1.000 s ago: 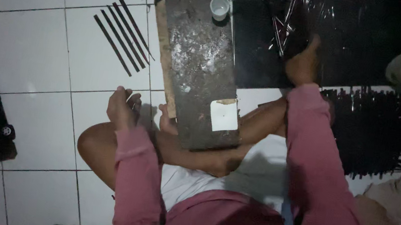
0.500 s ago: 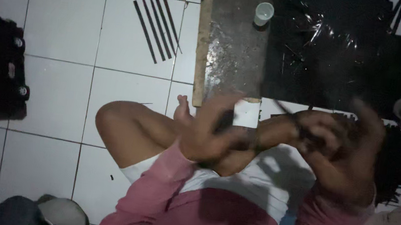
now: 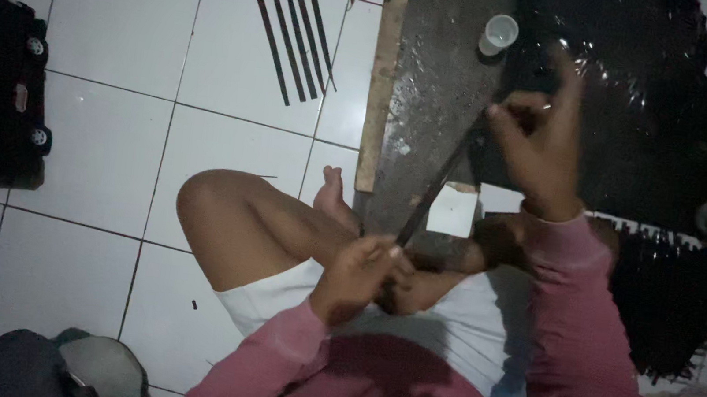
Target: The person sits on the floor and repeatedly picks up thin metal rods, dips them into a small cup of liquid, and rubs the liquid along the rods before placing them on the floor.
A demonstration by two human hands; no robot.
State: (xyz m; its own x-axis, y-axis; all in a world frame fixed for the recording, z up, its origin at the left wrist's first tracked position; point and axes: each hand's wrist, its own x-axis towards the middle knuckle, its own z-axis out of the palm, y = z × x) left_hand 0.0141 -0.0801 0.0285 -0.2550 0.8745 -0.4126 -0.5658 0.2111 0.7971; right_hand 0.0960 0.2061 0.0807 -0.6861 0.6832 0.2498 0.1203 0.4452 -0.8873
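I sit cross-legged on the white tiled floor (image 3: 122,48), and I hold one thin dark strip (image 3: 436,190) stretched between both hands. My left hand (image 3: 358,274) pinches its near end by my lap, fingers closed round it. My right hand (image 3: 532,148) pinches the far end higher up, thumb and forefinger together, other fingers loosely raised. Held at both ends, the strip is taut and straight, probably so I can check or work it over the board. It runs diagonally above the grey wooden board (image 3: 438,75), just ahead of my left hand; I can't tell if it touches the board.

The strip looks narrow, flat, dark, long, slightly glossy. Material unclear in the dim light.

A small white cup (image 3: 498,35) stands on the board beyond my right hand. A white paper square (image 3: 452,212) lies between my hands. Five similar dark strips (image 3: 294,34) lie side by side on the floor, well left of both hands. A black plastic sheet (image 3: 631,97) is behind my right hand.
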